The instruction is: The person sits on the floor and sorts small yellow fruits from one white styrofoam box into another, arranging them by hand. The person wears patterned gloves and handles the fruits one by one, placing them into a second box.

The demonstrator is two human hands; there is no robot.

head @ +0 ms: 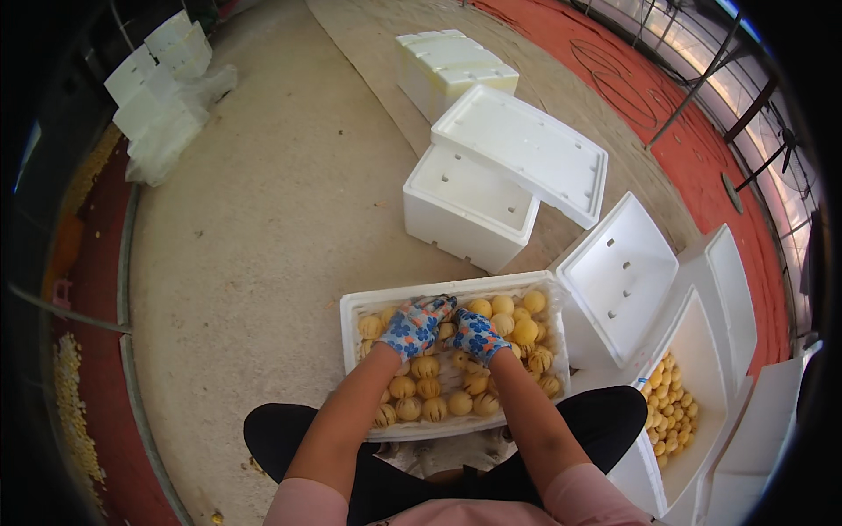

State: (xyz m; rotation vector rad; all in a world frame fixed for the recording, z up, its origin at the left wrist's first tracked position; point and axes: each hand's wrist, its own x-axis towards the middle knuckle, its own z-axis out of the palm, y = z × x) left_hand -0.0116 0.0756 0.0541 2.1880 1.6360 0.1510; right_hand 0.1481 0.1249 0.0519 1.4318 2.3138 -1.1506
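Note:
A white foam box [454, 430] with a clear plastic liner stands in front of me between my knees. It holds many round yellow fruits [427, 386] with dark stripes, which look like pepino melons. My left hand [416, 327], in a blue floral glove, is over the fruits near the far side. My right hand [478, 336], in a matching glove, is close beside it. A fruit [446, 331] shows between the two hands; whether either one grips it is hidden by the gloves.
At the right, another foam box [707, 368] holds loose yellow fruits. Beyond my box are a foam box [460, 230] with a lid [526, 148] resting askew on it, and a tilted lid [618, 276]. A taped box [454, 62] stands farther off; foam pieces [154, 85] lie at far left.

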